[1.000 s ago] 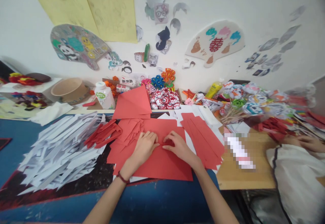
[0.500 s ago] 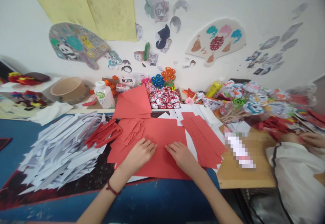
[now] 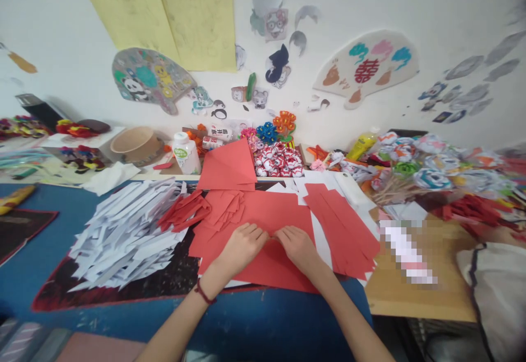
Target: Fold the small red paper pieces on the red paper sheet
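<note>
Over a large red paper sheet my two hands meet, fingertips nearly touching. My left hand has a dark red cord on its wrist, and its fingers are pinched together. My right hand mirrors it, fingers bent and closed. A small bit of red paper shows between the fingertips; its shape is mostly hidden. Cut red paper pieces are heaped left of the sheet, beside a bundle of folded red strips. More long red pieces lie fanned on the right, over white paper.
A big heap of white paper strips covers a dark mat on the left. Behind stand a white bottle, a round bowl and red-white paper flowers. Another person's pale sleeve is at the right, beside a wooden board.
My hands have come closer together, and their fingers have gone from resting on the red paper to pinching. The view has swung left, so more of the left table shows.
</note>
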The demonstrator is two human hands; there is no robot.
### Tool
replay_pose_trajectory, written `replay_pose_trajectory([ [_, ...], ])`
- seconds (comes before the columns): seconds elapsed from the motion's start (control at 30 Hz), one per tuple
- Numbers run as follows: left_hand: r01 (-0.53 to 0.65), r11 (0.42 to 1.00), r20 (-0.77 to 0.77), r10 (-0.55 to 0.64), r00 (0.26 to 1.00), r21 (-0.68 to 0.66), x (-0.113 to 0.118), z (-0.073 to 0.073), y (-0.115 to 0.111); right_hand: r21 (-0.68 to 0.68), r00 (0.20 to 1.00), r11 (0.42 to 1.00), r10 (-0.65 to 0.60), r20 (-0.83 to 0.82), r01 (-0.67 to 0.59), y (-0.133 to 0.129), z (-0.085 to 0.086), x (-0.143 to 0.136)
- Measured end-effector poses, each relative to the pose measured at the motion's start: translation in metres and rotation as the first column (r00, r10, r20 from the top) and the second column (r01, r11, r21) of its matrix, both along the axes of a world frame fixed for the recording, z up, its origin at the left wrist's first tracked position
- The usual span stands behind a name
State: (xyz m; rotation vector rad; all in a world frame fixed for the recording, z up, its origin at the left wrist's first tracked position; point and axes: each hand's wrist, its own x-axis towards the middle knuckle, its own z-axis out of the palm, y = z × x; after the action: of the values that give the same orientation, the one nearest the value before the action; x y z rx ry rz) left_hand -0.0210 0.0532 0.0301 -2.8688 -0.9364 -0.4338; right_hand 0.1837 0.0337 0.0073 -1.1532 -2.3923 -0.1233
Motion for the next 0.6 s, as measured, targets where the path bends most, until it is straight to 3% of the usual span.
replay_pose_trajectory([
  [0.27,-0.004,0.994,0.092,0.014,0.996,-0.107,-0.042,0.008,-0.016,-0.119,0.969,0.99,0.046,-0.243,-0.077,-0.004,0.01,0.0],
  [0.33,-0.131,0.988,0.112,0.141,0.984,-0.086,-0.062,0.014,-0.015,-0.153,0.941,0.987,-0.007,-0.337,-0.048,-0.002,0.009,0.004],
  [0.37,-0.258,0.965,0.159,0.263,0.952,-0.052,-0.072,0.019,-0.015,-0.177,0.921,0.984,-0.06,-0.385,-0.01,0.0,0.008,0.007],
  [0.4,-0.427,0.904,0.218,0.419,0.882,-0.008,-0.082,0.024,-0.014,-0.209,0.897,0.977,-0.12,-0.425,0.032,0.001,0.007,0.01],
  [0.47,-0.741,0.664,0.318,0.684,0.657,0.1,-0.095,0.036,-0.012,-0.287,0.851,0.954,-0.219,-0.477,0.085,0.002,0.004,0.013],
  [0.5,-0.834,0.535,0.353,0.76,0.545,0.135,-0.098,0.04,-0.012,-0.324,0.839,0.942,-0.243,-0.488,0.084,0.002,0.002,0.014],
  [0.53,-0.881,0.449,0.361,0.805,0.472,0.151,-0.099,0.044,-0.011,-0.355,0.834,0.933,-0.248,-0.494,0.067,0.003,0.0,0.014],
  [0.57,-0.882,0.438,0.355,0.808,0.47,0.171,-0.097,0.045,-0.009,-0.375,0.833,0.926,-0.243,-0.497,0.046,0.003,-0.002,0.012],
  [0.6,-0.866,0.467,0.336,0.798,0.5,0.181,-0.094,0.045,-0.007,-0.388,0.835,0.921,-0.235,-0.498,0.028,0.003,-0.004,0.011],
])
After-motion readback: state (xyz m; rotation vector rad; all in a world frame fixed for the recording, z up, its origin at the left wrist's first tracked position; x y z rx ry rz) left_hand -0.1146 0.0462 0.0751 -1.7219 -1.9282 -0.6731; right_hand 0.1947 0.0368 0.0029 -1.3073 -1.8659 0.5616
